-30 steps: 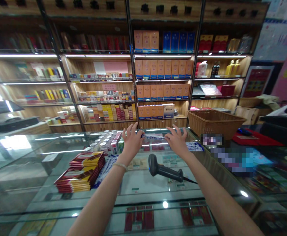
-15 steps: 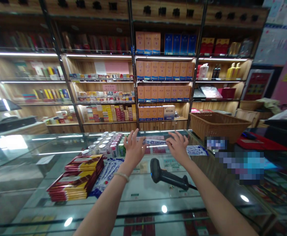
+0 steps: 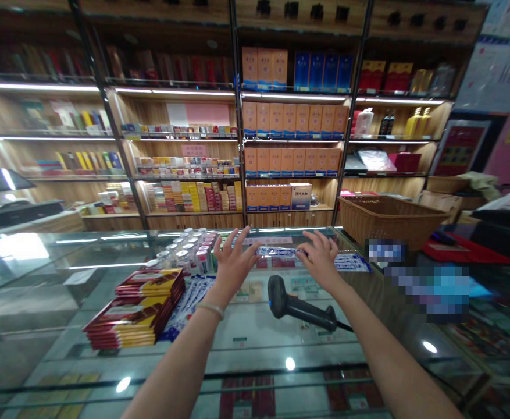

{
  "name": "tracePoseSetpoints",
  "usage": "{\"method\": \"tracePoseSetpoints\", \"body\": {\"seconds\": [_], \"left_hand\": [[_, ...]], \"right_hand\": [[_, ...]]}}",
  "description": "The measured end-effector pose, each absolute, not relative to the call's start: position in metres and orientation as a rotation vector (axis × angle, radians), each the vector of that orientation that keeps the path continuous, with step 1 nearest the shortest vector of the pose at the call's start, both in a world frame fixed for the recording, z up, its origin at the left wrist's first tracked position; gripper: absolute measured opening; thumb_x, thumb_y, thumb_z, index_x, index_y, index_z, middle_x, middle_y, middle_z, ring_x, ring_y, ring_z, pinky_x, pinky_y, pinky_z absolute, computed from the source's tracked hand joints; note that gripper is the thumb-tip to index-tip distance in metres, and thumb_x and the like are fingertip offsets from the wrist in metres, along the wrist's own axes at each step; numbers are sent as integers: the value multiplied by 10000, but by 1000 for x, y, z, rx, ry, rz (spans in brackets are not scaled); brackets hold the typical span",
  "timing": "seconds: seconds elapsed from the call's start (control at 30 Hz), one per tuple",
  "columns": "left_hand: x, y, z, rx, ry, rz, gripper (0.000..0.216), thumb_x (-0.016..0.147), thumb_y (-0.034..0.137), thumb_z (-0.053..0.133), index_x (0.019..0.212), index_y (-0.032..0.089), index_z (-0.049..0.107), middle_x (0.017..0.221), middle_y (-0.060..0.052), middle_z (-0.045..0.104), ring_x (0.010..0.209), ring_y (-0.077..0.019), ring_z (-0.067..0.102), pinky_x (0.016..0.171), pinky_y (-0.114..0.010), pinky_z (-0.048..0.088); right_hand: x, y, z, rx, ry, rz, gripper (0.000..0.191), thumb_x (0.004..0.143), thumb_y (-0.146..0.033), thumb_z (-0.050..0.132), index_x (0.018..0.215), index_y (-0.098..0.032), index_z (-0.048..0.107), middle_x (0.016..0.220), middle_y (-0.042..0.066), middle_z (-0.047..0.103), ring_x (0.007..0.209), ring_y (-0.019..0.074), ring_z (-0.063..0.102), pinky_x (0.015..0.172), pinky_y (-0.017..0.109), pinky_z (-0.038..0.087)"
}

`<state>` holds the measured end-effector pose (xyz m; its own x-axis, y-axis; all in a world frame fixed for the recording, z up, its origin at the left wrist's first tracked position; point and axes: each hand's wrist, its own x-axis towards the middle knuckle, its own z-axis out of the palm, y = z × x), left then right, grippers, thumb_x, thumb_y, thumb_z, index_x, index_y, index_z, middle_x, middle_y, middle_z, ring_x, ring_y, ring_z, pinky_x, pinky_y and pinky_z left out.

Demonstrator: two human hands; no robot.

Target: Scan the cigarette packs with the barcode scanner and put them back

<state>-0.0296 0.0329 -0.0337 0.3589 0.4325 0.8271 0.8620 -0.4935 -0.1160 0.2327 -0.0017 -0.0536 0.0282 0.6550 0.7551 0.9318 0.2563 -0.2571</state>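
Both my arms reach forward over a glass counter (image 3: 255, 349). My left hand (image 3: 232, 263) and my right hand (image 3: 322, 262) each pinch one end of a long blue-and-white packet (image 3: 277, 252), held level between them above the glass, with the other fingers fanned out. A black barcode scanner (image 3: 300, 305) lies on the counter just below my right wrist. A second blue-and-white packet (image 3: 353, 263) lies flat to the right of my right hand.
A stack of red-and-yellow packs (image 3: 139, 305) and several blue-and-white packets (image 3: 189, 299) lie at the left. Small bottles (image 3: 185, 253) stand behind them. A wicker basket (image 3: 388, 218) sits at the right. Stocked shelves (image 3: 289, 157) fill the back wall.
My hands keep the packet stretched between them and have drifted slightly to the right. The view has shifted a little.
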Motion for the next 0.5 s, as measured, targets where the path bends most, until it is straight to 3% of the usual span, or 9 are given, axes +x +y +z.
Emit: {"method": "tracePoseSetpoints", "body": {"seconds": [0.2,0.5], "left_hand": [[-30,33,-36,-2050,-1090,-1034,250,935,400,658,1183,396,693,1541,-27,549,1443,-306,428,1238,-585,120],[-27,32,-35,-2068,-1088,-1020,152,982,387,577,989,316,712,1517,-30,577,1427,-296,449,1219,-584,146]], "right_hand": [[230,-4,-53,-1473,-1701,-409,251,1016,-324,486,968,-301,731,1463,45,590,1451,294,366,1177,610,184],[235,-5,-54,-1488,-1725,-473,352,1046,-371,424,941,-321,756,1496,11,572,1457,280,350,1174,595,190]]}}
